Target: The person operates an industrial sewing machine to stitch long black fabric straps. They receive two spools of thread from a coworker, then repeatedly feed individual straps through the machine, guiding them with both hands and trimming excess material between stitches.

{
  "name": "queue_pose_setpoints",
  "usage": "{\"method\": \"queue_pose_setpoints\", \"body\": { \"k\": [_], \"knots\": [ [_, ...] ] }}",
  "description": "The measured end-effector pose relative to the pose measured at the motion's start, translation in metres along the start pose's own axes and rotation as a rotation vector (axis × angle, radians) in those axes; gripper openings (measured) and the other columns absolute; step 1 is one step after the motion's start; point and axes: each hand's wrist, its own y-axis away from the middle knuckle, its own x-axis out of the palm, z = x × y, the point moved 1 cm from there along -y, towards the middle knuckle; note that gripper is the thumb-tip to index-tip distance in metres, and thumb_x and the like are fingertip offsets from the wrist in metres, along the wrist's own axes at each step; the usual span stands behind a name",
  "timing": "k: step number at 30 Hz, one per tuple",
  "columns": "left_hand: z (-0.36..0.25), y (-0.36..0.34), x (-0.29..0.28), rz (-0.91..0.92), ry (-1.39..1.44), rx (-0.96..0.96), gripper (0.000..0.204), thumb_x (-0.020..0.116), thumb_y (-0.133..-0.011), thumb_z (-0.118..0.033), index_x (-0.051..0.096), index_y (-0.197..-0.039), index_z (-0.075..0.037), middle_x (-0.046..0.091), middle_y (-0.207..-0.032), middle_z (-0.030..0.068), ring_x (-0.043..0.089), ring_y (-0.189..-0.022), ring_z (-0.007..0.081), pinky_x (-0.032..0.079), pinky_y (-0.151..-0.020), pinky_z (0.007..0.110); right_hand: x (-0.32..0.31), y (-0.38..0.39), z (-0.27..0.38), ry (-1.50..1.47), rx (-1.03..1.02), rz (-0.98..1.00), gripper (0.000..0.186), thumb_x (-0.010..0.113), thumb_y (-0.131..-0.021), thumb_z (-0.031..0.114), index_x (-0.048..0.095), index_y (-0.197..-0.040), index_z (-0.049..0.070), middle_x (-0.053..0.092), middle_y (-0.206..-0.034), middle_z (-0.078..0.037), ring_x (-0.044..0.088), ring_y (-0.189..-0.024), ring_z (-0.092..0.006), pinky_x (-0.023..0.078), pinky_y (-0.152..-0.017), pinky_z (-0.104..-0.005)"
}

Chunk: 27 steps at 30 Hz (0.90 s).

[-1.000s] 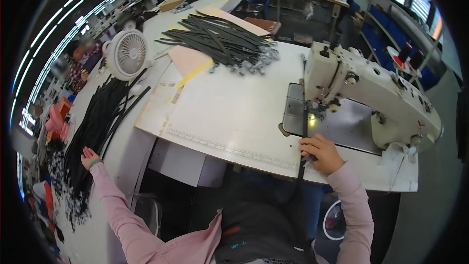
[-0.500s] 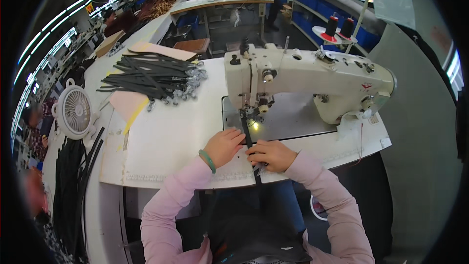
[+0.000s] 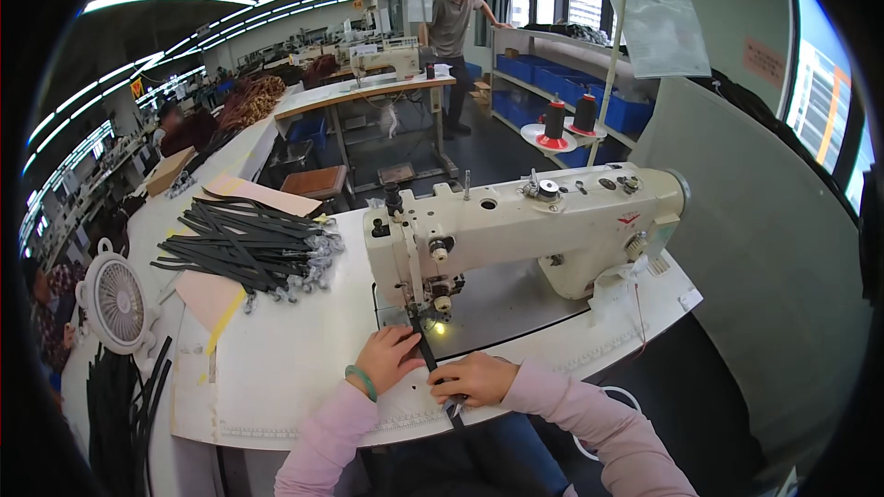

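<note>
A white sewing machine (image 3: 520, 225) stands on the white table, a black strap (image 3: 426, 350) running out from under its presser foot toward me. My left hand (image 3: 385, 359), with a green bangle, has its fingers bent together at the strap's left, close below the lit needle. My right hand (image 3: 472, 377) is closed on the strap farther down, with a small silvery item (image 3: 454, 408), possibly snips, under its fingers. A pile of black straps (image 3: 244, 239) with pale tufted ends lies to the left on pinkish card (image 3: 207, 299).
A white fan (image 3: 118, 304) and more black straps (image 3: 124, 414) are on the left table (image 3: 161, 423). Behind are a stool (image 3: 313, 184), thread cones (image 3: 554, 124), blue bins (image 3: 525, 69) on shelves and a standing person (image 3: 449, 28). Another person (image 3: 51, 313) is at the far left.
My left hand has moved from the left-hand straps to the strap at the machine. My right hand stays on that strap. The view has turned up and rightward, showing more of the room.
</note>
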Motion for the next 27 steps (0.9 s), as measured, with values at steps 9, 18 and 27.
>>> {"method": "queue_pose_setpoints", "body": {
  "k": [9, 18, 27],
  "knots": [
    [0.001, 0.001, 0.002, 0.018, 0.038, -0.042, 0.042, 0.068, -0.072, -0.028, 0.058, -0.107, -0.006, 0.052, -0.110, 0.0109, 0.048, -0.101, 0.0293, 0.040, -0.084, 0.039, 0.001, -0.001, 0.000, 0.007, 0.016, -0.019, 0.017, 0.063, -0.073, 0.015, 0.057, -0.087, 0.009, 0.056, -0.098, -0.001, 0.059, -0.069, -0.0223, 0.050, -0.057, -0.0332],
    [0.000, 0.001, 0.003, 0.005, 0.035, -0.040, 0.040, 0.068, -0.073, -0.026, 0.058, -0.106, -0.006, 0.052, -0.109, 0.0110, 0.049, -0.100, 0.0288, 0.041, -0.083, 0.039, 0.002, -0.001, -0.002, 0.000, 0.005, -0.026, 0.016, 0.063, -0.073, 0.014, 0.057, -0.087, 0.008, 0.056, -0.096, -0.001, 0.060, -0.070, -0.0217, 0.050, -0.057, -0.0327],
    [-0.001, 0.001, 0.002, 0.008, 0.026, -0.053, 0.041, 0.069, -0.072, -0.023, 0.058, -0.107, -0.007, 0.052, -0.109, 0.0110, 0.049, -0.099, 0.0292, 0.041, -0.083, 0.038, 0.002, -0.002, -0.001, 0.006, 0.017, -0.044, 0.017, 0.063, -0.072, 0.014, 0.058, -0.087, 0.010, 0.057, -0.097, 0.000, 0.060, -0.067, -0.0214, 0.050, -0.056, -0.0324]
  ]
}}
